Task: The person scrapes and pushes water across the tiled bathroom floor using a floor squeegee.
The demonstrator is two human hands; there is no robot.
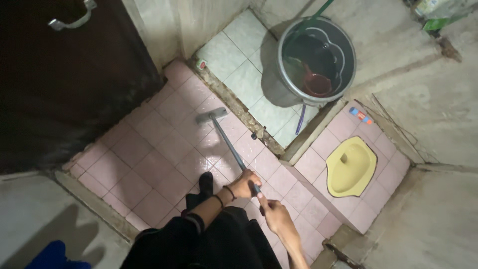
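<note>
Scrubbing in hand: both hands, left [244, 184] and right [275, 214], clenched around long-handled brush [226, 142], head at wet pink floor's [149, 169] far edge beside raised step; pull-back stroke likely next.

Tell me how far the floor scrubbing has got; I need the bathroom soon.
Tiles around the brush head glisten wet. Left hand and right hand both grip the long handle. The pink floor near the dark door looks duller, seemingly unscrubbed.
</note>
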